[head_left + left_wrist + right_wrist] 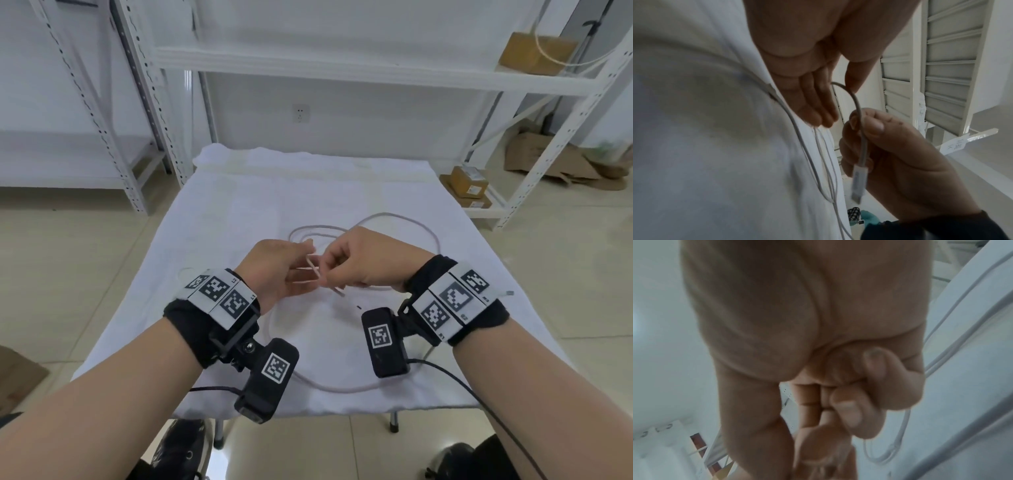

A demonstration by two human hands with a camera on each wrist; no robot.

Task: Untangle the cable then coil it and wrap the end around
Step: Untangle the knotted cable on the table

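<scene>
Cloth (pixel 274 192): plain white. Cable (pixel 394 216) on the cloth: pale grey-white. Wrist bands (pixel 181 325) over the cloth: black, carrying white tags (pixel 219 291) with black square-code patterns. Shelving (pixel 342 65) behind the cloth: white. Boxes (pixel 469 181) right of the cloth: brown. Floor (pixel 68 274) around the cloth: beige tile.

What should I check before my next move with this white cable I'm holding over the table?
1. Right hand pinches the thin white cable behind its plug: ok.
2. Left hand holds the cable firmly: cannot tell.
3. Cable free of knots: cannot tell, the hands hide the crossing.
4. Cable coiled: not ok, loose loops sprawl on the white cloth.
5. Visible slack lies on the cloth: ok.
</scene>
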